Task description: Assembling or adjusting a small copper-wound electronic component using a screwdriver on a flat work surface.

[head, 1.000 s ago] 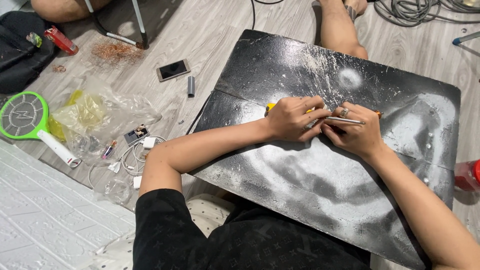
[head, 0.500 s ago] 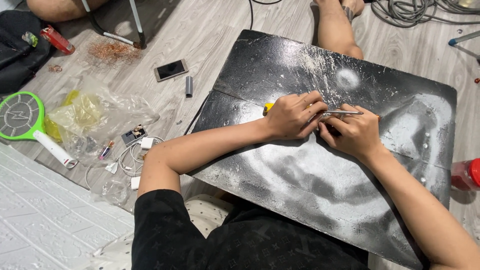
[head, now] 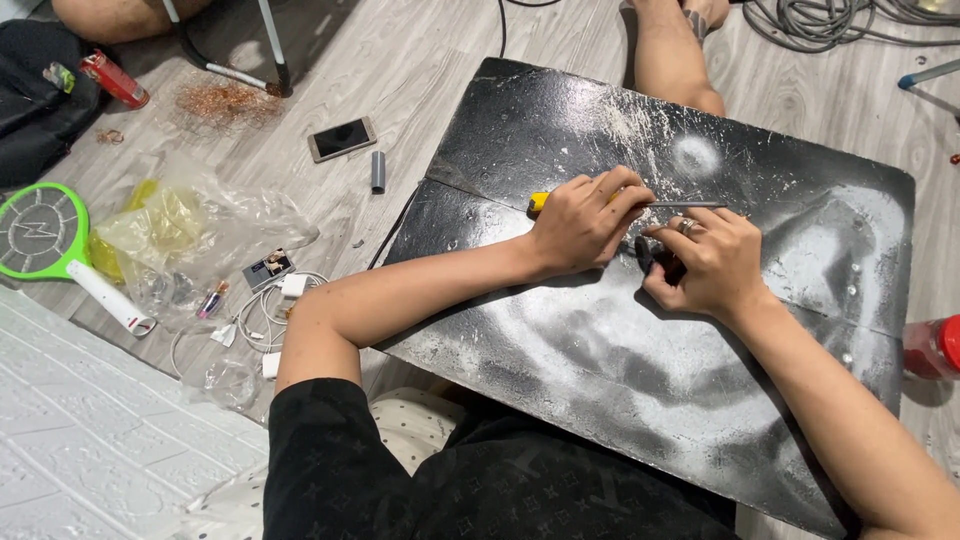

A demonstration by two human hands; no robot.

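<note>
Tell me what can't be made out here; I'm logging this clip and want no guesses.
Head view only:
- The dark object under the right hand: covered by the fingers, kind unclear.
- The screwdriver: the left hand hides most of its yellow handle; its tip is too small to read.
- The red container: cut off by the right edge.
- The contents of the clear plastic bags: blurred by crumpled film.

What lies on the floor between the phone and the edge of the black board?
In the head view, a small grey cylinder lies on the wood floor between the phone and the black board.
</note>
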